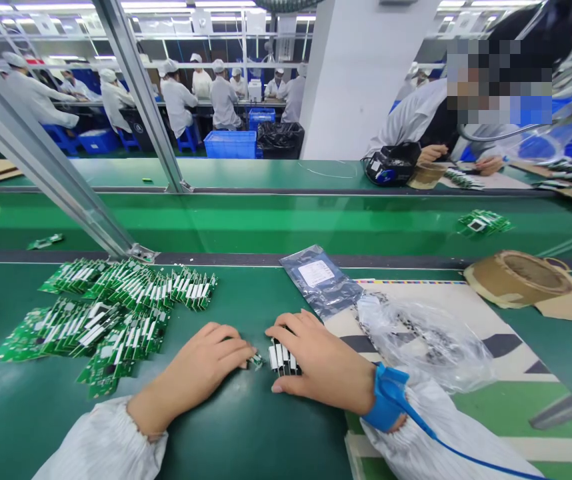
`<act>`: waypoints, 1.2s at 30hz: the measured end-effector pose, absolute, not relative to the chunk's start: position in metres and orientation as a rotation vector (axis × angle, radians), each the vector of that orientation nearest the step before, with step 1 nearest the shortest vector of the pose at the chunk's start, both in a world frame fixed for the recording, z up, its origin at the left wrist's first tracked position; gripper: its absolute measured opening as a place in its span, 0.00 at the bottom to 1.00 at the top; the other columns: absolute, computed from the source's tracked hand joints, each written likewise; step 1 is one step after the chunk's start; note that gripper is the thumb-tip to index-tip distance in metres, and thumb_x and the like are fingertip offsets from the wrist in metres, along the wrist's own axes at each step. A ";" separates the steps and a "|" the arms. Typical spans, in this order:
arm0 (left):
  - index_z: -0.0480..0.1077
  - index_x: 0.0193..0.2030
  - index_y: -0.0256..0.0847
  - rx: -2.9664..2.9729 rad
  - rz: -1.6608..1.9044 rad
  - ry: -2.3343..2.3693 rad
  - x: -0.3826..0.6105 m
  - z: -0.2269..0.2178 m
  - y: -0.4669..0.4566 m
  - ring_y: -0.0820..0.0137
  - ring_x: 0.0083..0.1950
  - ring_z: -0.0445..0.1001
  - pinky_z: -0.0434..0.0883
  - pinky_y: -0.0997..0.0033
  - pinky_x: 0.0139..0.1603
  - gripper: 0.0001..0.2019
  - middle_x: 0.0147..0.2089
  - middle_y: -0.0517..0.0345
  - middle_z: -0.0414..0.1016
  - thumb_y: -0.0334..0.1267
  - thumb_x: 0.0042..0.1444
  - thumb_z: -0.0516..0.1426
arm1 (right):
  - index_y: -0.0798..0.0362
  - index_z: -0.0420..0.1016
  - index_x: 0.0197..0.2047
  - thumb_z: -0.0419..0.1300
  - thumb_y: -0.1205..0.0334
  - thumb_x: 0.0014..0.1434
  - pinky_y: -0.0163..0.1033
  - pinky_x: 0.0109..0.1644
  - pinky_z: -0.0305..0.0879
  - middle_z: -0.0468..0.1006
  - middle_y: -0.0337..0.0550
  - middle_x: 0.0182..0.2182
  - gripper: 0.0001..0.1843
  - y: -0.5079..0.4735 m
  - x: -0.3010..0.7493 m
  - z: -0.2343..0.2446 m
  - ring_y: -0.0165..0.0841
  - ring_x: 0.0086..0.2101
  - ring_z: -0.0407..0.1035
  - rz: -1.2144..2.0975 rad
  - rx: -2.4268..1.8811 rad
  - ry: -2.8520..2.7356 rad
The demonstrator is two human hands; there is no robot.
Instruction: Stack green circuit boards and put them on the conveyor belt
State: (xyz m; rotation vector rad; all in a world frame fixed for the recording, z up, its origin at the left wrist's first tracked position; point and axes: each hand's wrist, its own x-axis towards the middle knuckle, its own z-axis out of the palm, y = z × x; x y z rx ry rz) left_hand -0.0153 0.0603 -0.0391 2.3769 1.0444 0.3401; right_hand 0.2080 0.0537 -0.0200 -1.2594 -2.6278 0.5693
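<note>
From the head camera, looking down at the green bench: my right hand lies palm down with the fingers curled over a small stack of circuit boards. The boards stand on edge, side by side, their white parts facing my left hand; the stack sits right under my right fingers, touching them. So the right hand is closed loosely round the stack, not flat. A blue wrist strap circles that wrist, and its cord runs off toward the lower right.

My left hand rests just beside it, fingers bent and pointing right. Its fingertips pinch or press one small board piece lying on the mat in the narrow gap between the hands; I cannot tell whether it is truly gripped or only touched. That piece lies to the right of my left fingertips, just short of the stack, so both hands are about equally near it.

To the left, near my left forearm, a heap of green boards lies fanned out in overlapping rows, their long sides running mostly left to right.

To my right, a clear plastic bag holds small dark parts, lying on a printed sheet. A grey flat pouch with a white label lies behind it. A tape roll sits farther right.

Across the belt another person works at their own place.
</note>
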 end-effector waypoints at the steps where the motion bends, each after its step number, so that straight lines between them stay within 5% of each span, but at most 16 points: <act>1: 0.70 0.44 0.45 2.293 0.400 1.134 -0.015 -0.040 0.060 0.61 0.44 0.70 0.64 0.57 0.46 0.14 0.41 0.54 0.77 0.37 0.62 0.45 | 0.56 0.66 0.51 0.68 0.51 0.44 0.56 0.54 0.57 0.69 0.48 0.45 0.33 0.054 0.208 -0.020 0.43 0.44 0.63 0.572 -1.263 -2.627; 7: 0.62 0.31 0.40 1.703 0.469 1.402 0.011 -0.042 0.054 0.70 0.30 0.73 0.71 0.71 0.32 0.17 0.27 0.59 0.71 0.41 0.62 0.38 | 0.56 0.66 0.50 0.68 0.51 0.44 0.56 0.54 0.57 0.69 0.48 0.45 0.33 0.053 0.207 -0.020 0.43 0.44 0.64 0.578 -1.271 -2.616; 14: 0.66 0.29 0.39 1.574 0.312 1.470 0.031 -0.040 0.053 0.70 0.24 0.74 0.72 0.68 0.29 0.10 0.23 0.61 0.71 0.37 0.57 0.47 | 0.58 0.65 0.50 0.68 0.51 0.44 0.55 0.56 0.56 0.70 0.48 0.44 0.33 0.052 0.207 -0.022 0.42 0.45 0.64 0.588 -1.279 -2.603; 21: 0.63 0.44 0.37 1.766 0.320 1.628 0.042 -0.030 0.052 0.60 0.35 0.73 0.68 0.61 0.37 0.14 0.34 0.53 0.73 0.41 0.52 0.54 | 0.58 0.66 0.50 0.69 0.53 0.44 0.53 0.55 0.57 0.70 0.48 0.45 0.32 0.053 0.207 -0.020 0.43 0.46 0.64 0.604 -1.282 -2.600; 25: 0.62 0.44 0.39 1.797 0.282 1.625 0.032 -0.030 0.059 0.65 0.31 0.74 0.69 0.68 0.34 0.11 0.28 0.61 0.73 0.37 0.54 0.54 | 0.58 0.65 0.50 0.69 0.53 0.44 0.54 0.55 0.56 0.70 0.49 0.45 0.33 0.051 0.207 -0.019 0.43 0.46 0.64 0.596 -1.290 -2.605; 31: 0.63 0.44 0.36 1.976 0.270 1.846 0.017 -0.030 0.054 0.58 0.41 0.72 0.69 0.56 0.42 0.09 0.43 0.46 0.70 0.34 0.56 0.52 | 0.58 0.65 0.51 0.68 0.51 0.44 0.56 0.55 0.57 0.70 0.50 0.46 0.34 0.053 0.207 -0.020 0.44 0.46 0.64 0.587 -1.284 -2.603; 36: 0.66 0.40 0.36 2.151 0.183 1.790 0.044 -0.029 0.048 0.54 0.41 0.70 0.67 0.53 0.43 0.07 0.38 0.46 0.70 0.34 0.56 0.52 | 0.59 0.65 0.50 0.69 0.53 0.44 0.55 0.55 0.57 0.70 0.50 0.45 0.33 0.052 0.206 -0.020 0.44 0.46 0.64 0.576 -1.281 -2.607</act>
